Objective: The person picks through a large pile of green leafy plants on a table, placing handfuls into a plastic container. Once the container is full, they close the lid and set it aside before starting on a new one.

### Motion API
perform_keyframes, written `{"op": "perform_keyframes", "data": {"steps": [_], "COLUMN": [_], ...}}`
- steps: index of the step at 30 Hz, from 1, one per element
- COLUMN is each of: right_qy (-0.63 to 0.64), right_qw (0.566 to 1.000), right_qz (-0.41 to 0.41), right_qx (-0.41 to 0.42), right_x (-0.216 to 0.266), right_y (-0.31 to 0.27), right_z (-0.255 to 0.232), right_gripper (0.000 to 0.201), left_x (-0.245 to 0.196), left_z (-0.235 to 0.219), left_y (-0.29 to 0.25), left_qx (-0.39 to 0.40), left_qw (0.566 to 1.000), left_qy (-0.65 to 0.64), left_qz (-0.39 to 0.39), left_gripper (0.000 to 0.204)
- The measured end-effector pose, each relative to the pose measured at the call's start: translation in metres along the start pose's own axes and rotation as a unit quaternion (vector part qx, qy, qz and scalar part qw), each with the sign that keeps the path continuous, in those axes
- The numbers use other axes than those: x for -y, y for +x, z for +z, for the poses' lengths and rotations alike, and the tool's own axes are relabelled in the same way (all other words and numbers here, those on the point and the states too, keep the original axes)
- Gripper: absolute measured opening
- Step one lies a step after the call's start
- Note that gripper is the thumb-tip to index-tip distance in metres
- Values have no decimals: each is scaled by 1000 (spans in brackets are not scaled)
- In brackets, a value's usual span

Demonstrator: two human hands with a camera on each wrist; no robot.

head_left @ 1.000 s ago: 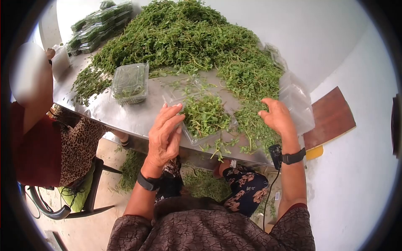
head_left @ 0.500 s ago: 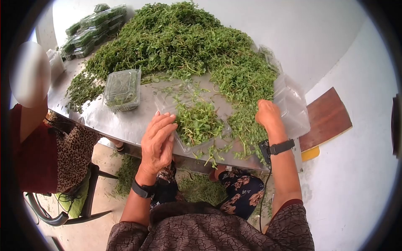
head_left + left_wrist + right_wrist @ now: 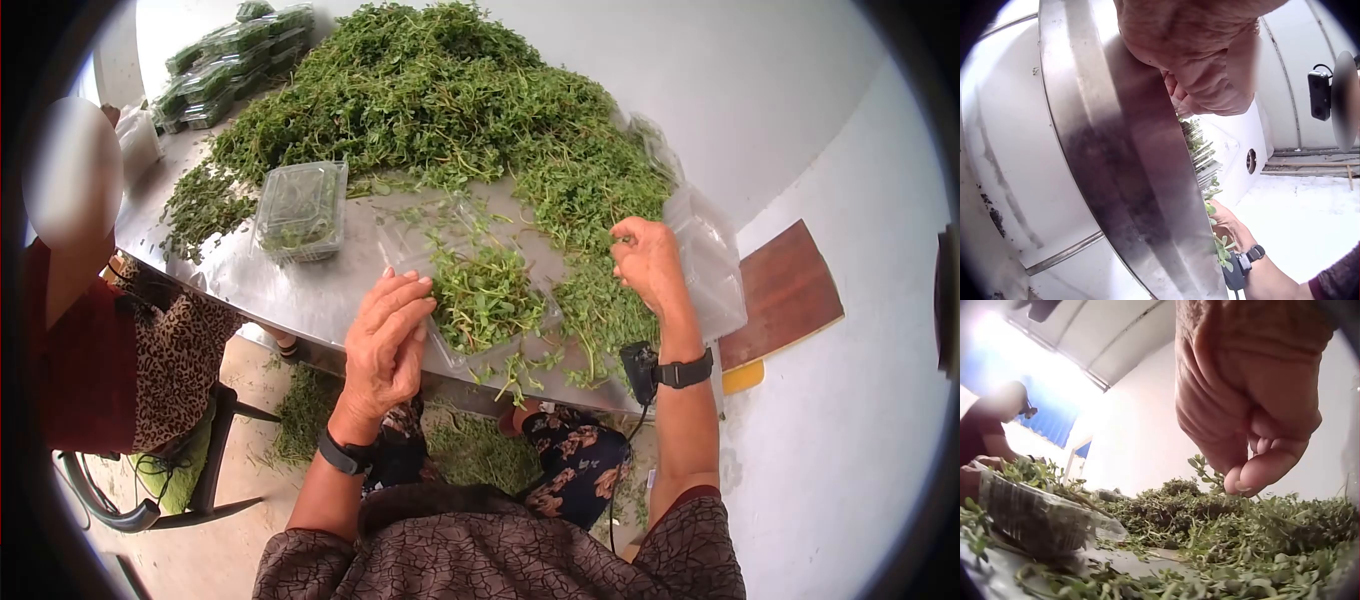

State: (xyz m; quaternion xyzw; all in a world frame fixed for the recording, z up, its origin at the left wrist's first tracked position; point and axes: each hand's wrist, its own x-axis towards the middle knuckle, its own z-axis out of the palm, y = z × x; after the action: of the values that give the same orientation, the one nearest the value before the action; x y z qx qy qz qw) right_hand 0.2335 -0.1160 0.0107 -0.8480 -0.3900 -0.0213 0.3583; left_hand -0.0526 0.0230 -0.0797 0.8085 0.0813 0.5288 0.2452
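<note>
An open clear plastic box filled with leafy green sprigs [image 3: 485, 300] lies near the table's front edge; in the right wrist view the box [image 3: 1035, 519] shows its ribbed side. The left hand [image 3: 385, 340] is at the box's left side, fingers fairly straight and together; whether it touches the box is unclear. To the right, above loose greens [image 3: 605, 310], the right hand [image 3: 655, 268] pinches a small sprig [image 3: 1207, 478] between thumb and finger, as the right wrist view shows. The left wrist view has the left hand [image 3: 1204, 56] at the metal table edge.
A large heap of greens [image 3: 400, 90] covers the table's back. A closed filled box [image 3: 300, 210] stands left, stacked filled boxes [image 3: 235, 60] back left, clear empty boxes [image 3: 705, 260] at right. A brown board [image 3: 785, 290] lies beyond them. Another person sits at left.
The right hand went down to the loose greens at the right, then rose slightly with a small sprig in its fingertips. The left hand stays beside the box.
</note>
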Motion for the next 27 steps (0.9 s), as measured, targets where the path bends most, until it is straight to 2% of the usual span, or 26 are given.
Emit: {"op": "perform_keyframes", "data": {"steps": [2,5,7,8,10,15,17,18,20,24,26,27], "right_qy": [35,76,-135,-136,-252,-293,-337,-336,-317,-332,-253,-250], "right_qw": [999,996,988,988,962,946,925,925,934,930,952,952], "right_qz": [-25,19,-19,-21,-17,-39,-30,-30,-76,-119,-173,-173], "right_qx": [3,48,73,74,104,135,172,173,146,105,22,24], "right_x": [14,33,31,30,30,28,33,29,13,8,6,15], "right_y": [0,2,8,10,12,21,23,25,31,29,25,20], "right_z": [2,1,7,10,18,38,42,45,51,48,39,34], "right_gripper": [21,22,33,33,46,44,49,49,20,14,10,10], "left_x": [0,-2,-2,-1,-1,-1,-1,-1,-1,-2,-2,-1], "left_z": [-1,-1,-2,-2,-2,-2,-1,-1,-1,-2,-2,-2], "left_y": [0,1,2,2,2,2,2,2,2,3,3,3], "left_qx": [1,1,0,0,-3,-5,-6,-6,-6,-4,-5,-2], "left_qw": [1000,1000,1000,1000,1000,1000,1000,1000,1000,1000,1000,1000], "left_qy": [0,-4,-7,-9,-8,-17,-16,-17,-20,-22,-21,-26], "left_qz": [-1,-2,1,2,1,0,0,2,3,3,2,4], "left_gripper": [32,31,31,31,31,30,30,30,30,31,31,31]}}
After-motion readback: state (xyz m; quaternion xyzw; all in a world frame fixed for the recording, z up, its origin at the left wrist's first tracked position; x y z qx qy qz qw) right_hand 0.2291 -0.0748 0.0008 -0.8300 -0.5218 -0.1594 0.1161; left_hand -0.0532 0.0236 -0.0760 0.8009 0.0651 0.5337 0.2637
